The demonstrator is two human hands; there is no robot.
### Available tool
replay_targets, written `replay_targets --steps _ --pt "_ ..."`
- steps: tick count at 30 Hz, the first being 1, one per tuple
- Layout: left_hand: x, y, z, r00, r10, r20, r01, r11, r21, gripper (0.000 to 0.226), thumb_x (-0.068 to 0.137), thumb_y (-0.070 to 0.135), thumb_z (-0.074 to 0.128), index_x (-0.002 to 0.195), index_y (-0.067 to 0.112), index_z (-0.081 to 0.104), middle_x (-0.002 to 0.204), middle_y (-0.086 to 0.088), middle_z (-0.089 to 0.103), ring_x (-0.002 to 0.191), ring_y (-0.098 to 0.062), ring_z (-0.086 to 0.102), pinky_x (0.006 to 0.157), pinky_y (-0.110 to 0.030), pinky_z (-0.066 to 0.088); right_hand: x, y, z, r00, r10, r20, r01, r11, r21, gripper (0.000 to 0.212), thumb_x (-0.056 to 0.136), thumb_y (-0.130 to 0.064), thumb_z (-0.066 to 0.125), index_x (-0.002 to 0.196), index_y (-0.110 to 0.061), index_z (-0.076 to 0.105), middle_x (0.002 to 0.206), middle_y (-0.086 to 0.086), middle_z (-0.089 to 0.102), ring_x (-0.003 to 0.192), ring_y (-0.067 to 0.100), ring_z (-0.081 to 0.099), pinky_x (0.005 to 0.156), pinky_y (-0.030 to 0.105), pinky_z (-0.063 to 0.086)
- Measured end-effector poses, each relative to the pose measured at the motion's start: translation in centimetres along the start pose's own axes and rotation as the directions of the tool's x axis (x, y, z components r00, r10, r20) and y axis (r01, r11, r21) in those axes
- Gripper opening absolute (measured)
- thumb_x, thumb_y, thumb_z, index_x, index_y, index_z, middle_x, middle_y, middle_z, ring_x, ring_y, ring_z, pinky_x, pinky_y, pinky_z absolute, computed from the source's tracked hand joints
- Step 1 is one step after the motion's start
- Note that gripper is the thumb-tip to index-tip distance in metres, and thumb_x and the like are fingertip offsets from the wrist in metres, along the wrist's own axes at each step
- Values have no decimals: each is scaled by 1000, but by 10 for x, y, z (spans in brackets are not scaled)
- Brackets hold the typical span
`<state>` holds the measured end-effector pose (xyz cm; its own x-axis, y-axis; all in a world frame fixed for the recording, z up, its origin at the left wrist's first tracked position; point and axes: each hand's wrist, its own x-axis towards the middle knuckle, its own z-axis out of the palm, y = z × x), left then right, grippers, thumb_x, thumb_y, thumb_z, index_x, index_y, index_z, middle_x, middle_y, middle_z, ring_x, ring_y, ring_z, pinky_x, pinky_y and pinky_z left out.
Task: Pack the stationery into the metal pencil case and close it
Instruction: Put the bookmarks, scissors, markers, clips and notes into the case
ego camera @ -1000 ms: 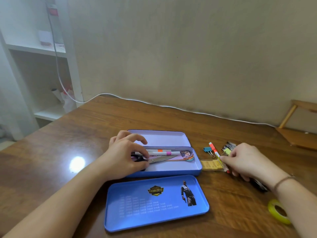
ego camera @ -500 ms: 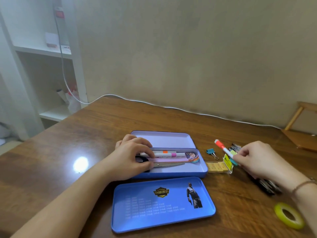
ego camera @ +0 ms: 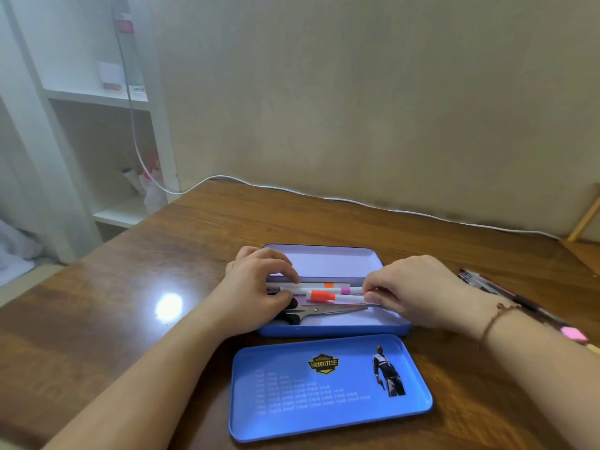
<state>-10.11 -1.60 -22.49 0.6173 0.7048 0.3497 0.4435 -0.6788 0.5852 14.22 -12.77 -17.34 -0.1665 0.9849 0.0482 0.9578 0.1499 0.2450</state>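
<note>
Now that your right hand (ego camera: 418, 287) has carried the orange-capped marker (ego camera: 334, 297) from the table's right side into the open pencil case (ego camera: 331, 329), it pinches the marker's right end, laying it beside two pens (ego camera: 311, 288) above the scissors (ego camera: 324, 310). Your left hand (ego camera: 259, 287), fingers curled, steadies the contents at the left end. More pens (ego camera: 493, 287) wait at the right; the lid (ego camera: 331, 384) lies nearer you.
</note>
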Motion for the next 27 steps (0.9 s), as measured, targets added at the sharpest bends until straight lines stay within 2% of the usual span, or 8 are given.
replay_targets --steps 4,6,8,13,16,20,23,27 --pt "0 2 0 999 37 -8 -37 999 -39 17 71 48 55 80 46 70 111 26 59 115 -9 39 104 -47 36 13 -9 8 989 -44 -142 40 999 -30 26 95 -47 44 103 -32 64 88 -8 71 79 18 65 53 25 32" --pt "1 3 1 999 47 11 -47 999 7 8 73 50 59 73 49 67 110 27 58 115 -8 38 103 -48 36 14 -11 13 967 -31 -255 27 999 -18 25 91 -50 51 95 -31 66 75 -7 71 65 18 64 50 23 36" --pt "1 3 0 999 38 25 -39 999 24 7 73 51 60 68 52 64 109 28 58 114 -8 37 103 -49 37 13 -12 16 955 7 -298 2 1000 28 26 89 -54 54 88 -31 67 67 -8 68 58 16 62 49 24 41" --pt "1 2 2 999 50 18 -50 999 9 23 71 58 50 80 49 69 107 26 59 113 -8 39 102 -48 38 13 -20 19 961 45 -274 -11 992 124 28 91 -53 50 96 -33 69 82 -10 69 73 15 62 55 27 38" --pt "1 3 1 998 37 43 -37 999 8 22 71 59 49 78 52 68 109 26 58 114 -8 38 103 -48 37 13 -23 16 977 68 -203 -37 987 153 30 92 -55 47 101 -34 67 87 -12 67 78 11 60 60 27 42" --pt "0 4 0 998 16 52 -16 1000 -3 13 77 48 59 81 48 71 110 25 58 115 -9 38 104 -47 37 11 -18 11 988 110 -108 -82 969 232 27 86 -58 54 97 -36 65 79 -17 56 74 6 53 62 26 44" --pt "0 5 0 999 28 46 -28 1000 3 8 84 39 68 89 40 74 111 22 59 115 -7 37 104 -44 37 14 -16 12 991 120 -59 -100 956 275 21 88 -53 56 98 -37 65 84 -18 55 80 6 52 64 27 43" --pt "-1 4 1 999 47 25 -47 999 3 9 85 34 71 94 36 75 110 20 59 115 -8 38 103 -43 38 13 -16 14 990 101 -99 -73 966 250 22 93 -48 51 105 -37 65 98 -16 62 86 7 54 66 26 43"
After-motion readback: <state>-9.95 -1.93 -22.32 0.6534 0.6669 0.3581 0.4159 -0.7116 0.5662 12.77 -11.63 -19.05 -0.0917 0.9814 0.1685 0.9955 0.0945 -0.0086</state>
